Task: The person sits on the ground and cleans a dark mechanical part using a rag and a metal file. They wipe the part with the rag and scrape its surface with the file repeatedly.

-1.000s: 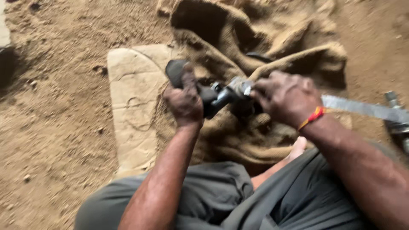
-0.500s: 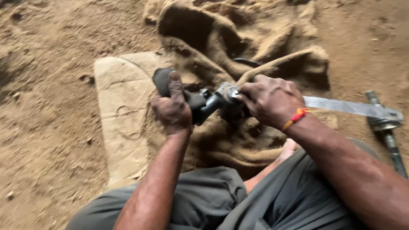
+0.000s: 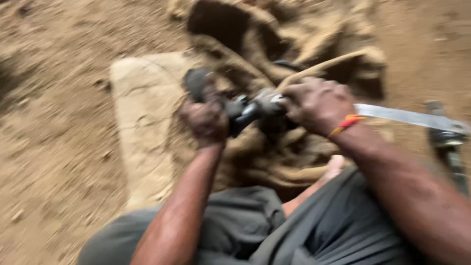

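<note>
Nearest the camera, grey trousers [image 3: 314, 235] cover the person's bent knees. Just beyond, the left hand [image 3: 208, 120] has its fingers closed around the dark, chunky handle of a dusty black and grey handheld power tool [image 3: 243, 110], blurred in the shot, held low over crumpled brown sackcloth [image 3: 274, 162]. The right hand [image 3: 316, 105], an orange thread at its wrist, clamps the tool's metal head. A pale flat stone slab [image 3: 142, 118] lies left; a long grey metal blade [image 3: 407, 118] runs right, over sandy ground [image 3: 54, 147].
</note>
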